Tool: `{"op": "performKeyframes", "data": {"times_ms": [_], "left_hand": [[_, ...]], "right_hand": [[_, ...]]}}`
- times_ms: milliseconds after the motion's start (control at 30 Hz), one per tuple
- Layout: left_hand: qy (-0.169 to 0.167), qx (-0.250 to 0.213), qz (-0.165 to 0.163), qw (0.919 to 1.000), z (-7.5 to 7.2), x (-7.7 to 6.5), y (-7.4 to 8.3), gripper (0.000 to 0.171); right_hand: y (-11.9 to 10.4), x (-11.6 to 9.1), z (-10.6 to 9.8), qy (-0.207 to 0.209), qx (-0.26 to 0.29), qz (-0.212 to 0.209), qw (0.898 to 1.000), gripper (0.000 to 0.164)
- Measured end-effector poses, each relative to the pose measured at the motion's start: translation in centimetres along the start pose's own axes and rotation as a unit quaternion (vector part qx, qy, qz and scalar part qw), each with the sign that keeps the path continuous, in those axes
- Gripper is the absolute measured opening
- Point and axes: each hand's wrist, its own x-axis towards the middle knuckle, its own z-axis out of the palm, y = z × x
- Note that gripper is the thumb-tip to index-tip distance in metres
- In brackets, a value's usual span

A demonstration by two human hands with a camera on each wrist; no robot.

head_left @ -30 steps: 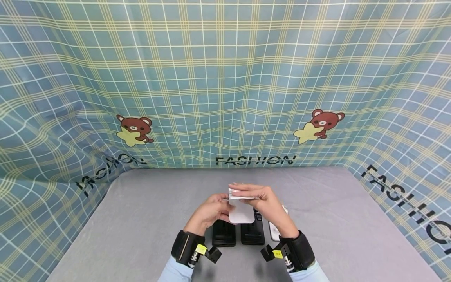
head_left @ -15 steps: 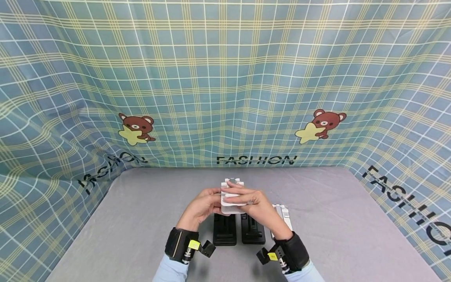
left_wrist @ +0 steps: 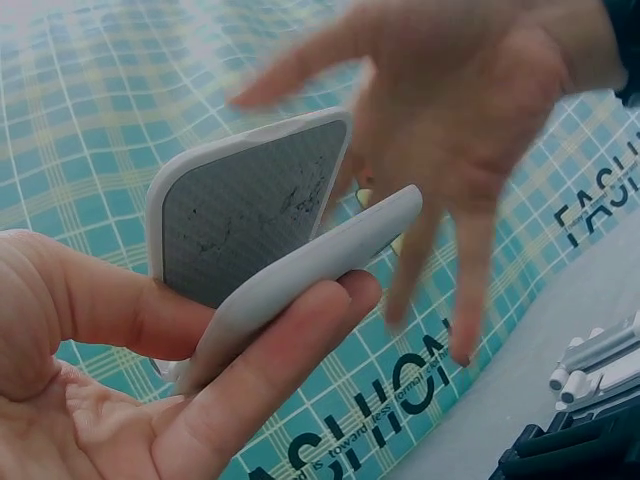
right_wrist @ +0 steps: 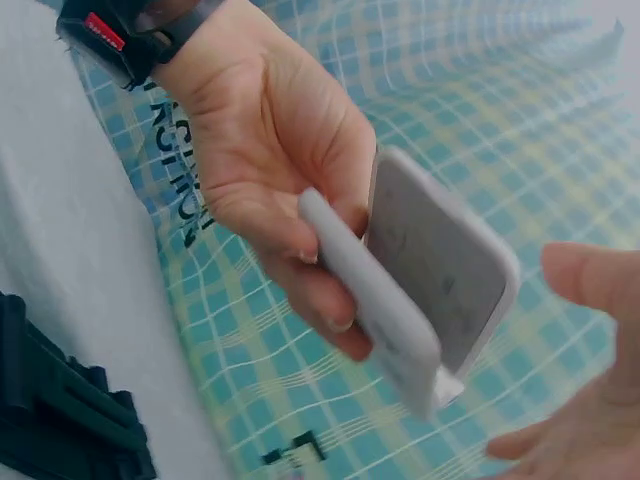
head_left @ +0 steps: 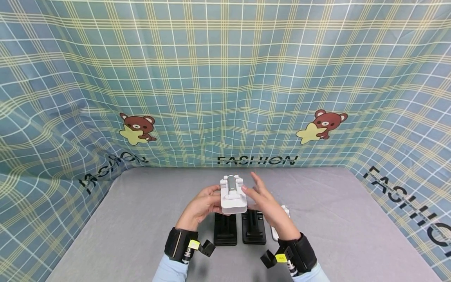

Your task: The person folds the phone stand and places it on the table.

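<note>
A white folding phone stand (head_left: 233, 201) is held up above the table by my left hand (head_left: 201, 207). In the left wrist view, the left thumb and fingers pinch one panel of the stand (left_wrist: 300, 275), and its two panels spread apart in a V. A grey pad with dark marks lines the other panel's inner face. My right hand (head_left: 266, 203) is spread just to the right of the stand. The right wrist view shows a gap between the stand (right_wrist: 445, 265) and the right hand's fingers (right_wrist: 585, 275).
Two black folding phone stands (head_left: 225, 232) lie side by side on the grey table (head_left: 141, 227) below the hands. Another white phone stand (head_left: 275, 234) lies to their right, partly hidden by the right forearm. A checked curtain (head_left: 225, 98) hangs behind and at both sides.
The right hand was on the stand and has let go, moving slightly right with its fingers spreading. The stand has turned, showing its grey-striped hinge arm, and stays in the left hand.
</note>
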Motion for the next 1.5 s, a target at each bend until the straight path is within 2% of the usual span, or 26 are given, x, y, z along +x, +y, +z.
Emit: {"op": "performKeyframes", "data": {"times_ms": [67, 133, 200, 267, 400, 633, 800, 1100, 1300, 1500], "left_hand": [[0.001, 0.003, -0.003, 1.0000, 0.1, 0.0, -0.1, 0.048], [0.001, 0.006, -0.005, 1.0000, 0.3, 0.1, -0.2, 0.048], [0.001, 0.013, -0.008, 0.9999, 0.3, 0.1, -0.2, 0.048], [0.002, 0.020, -0.011, 0.9997, 0.3, 0.2, -0.3, 0.049], [0.015, 0.057, -0.017, 0.9981, 0.4, 0.1, -0.1, 0.050], [0.078, 0.089, -0.033, 0.9925, 0.7, 0.0, 0.2, 0.044], [0.085, 0.120, -0.032, 0.9887, 0.8, 0.0, 0.2, 0.045], [0.095, 0.133, -0.026, 0.9862, 0.8, -0.2, 0.3, 0.042], [0.110, 0.167, -0.022, 0.9796, 0.1, -0.4, 0.2, 0.035], [0.110, 0.229, -0.041, 0.9663, -1.7, -1.1, 0.4, 0.025]], "right_hand": [[0.7, 0.4, -0.3, -0.040, 0.069, 0.038, 0.996, 0.078], [1.3, 0.8, -0.6, -0.083, 0.113, 0.054, 0.989, 0.076], [1.7, 1.0, -0.8, -0.112, 0.139, 0.057, 0.982, 0.072], [1.9, 1.1, -0.8, -0.116, 0.144, 0.056, 0.981, 0.067], [2.0, 1.2, -0.9, -0.107, 0.147, 0.051, 0.982, 0.065], [2.3, 1.4, -0.8, -0.096, 0.142, 0.044, 0.984, 0.063], [2.4, 1.4, -0.7, -0.091, 0.140, 0.040, 0.985, 0.062], [3.2, 1.9, -0.4, -0.085, 0.118, 0.027, 0.989, 0.065], [4.3, 2.3, 1.2, -0.039, 0.096, 0.026, 0.994, 0.062], [5.4, 2.4, 3.7, 0.002, 0.079, 0.023, 0.997, 0.064]]}}
